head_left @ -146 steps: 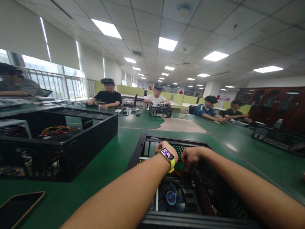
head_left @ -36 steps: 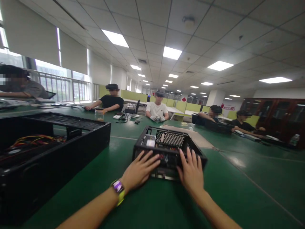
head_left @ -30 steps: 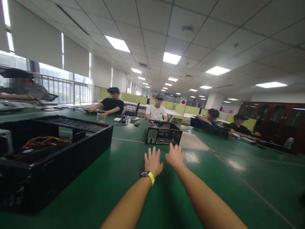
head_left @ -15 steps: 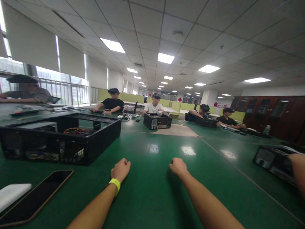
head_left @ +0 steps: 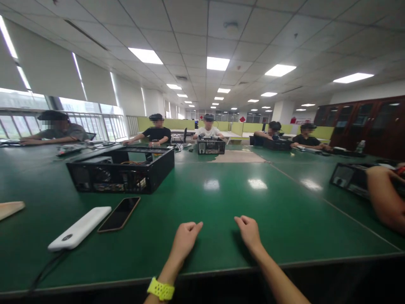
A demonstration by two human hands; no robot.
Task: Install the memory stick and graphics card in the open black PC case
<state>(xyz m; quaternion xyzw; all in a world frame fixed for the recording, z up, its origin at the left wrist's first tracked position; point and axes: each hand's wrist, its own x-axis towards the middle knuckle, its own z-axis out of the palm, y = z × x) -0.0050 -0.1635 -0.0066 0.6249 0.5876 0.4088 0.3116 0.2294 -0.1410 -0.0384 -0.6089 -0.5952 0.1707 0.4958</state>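
Note:
My left hand (head_left: 185,238) and my right hand (head_left: 249,231) rest on the green table (head_left: 221,198) close to its front edge, a hand's width apart. Both have their fingers loosely curled in and hold nothing. A yellow watch band (head_left: 160,289) circles my left wrist. The small open black computer case (head_left: 211,146) sits far across the table, in front of a seated person in a white shirt (head_left: 209,131). Nothing lies on the table right by my hands.
A larger open black computer case (head_left: 122,171) stands at the left middle. A dark phone (head_left: 119,214) and a white power bank (head_left: 79,227) with a cable lie at my left. Another case (head_left: 348,179) and a co-worker's arm (head_left: 384,198) are at the right. Several people sit around the table.
My hands pushed the small case away across the table, then drew back to the front edge and curled in. The view has pulled back, showing the table edge.

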